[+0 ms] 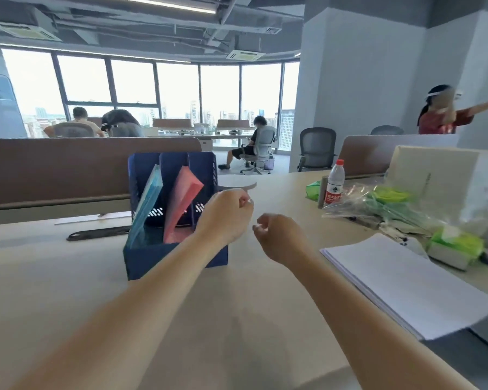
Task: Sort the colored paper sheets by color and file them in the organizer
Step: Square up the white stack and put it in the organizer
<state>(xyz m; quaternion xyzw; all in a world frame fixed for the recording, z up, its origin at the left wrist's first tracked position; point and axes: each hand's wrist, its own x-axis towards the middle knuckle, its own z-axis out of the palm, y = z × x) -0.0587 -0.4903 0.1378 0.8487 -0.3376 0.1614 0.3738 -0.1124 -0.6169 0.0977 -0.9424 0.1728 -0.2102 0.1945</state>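
A dark blue organizer (141, 257) with three slots stands on the desk ahead of me. Light blue sheets (147, 209) lean in its left slot and pink sheets (181, 206) lean in its middle slot. My left hand (226, 215) hovers in front of the organizer's right slot with its fingers curled and nothing visible in them. My right hand (279, 237) floats just right of it, fingers also curled, holding nothing that I can see. The right slot is mostly hidden behind my left hand.
A stack of white paper (406, 285) lies at the right. Behind it are a clear bag with green sheets (383, 204), a water bottle (334, 184), a tissue pack (454, 246) and a white box (445, 175). A brown partition (68, 167) backs the desk.
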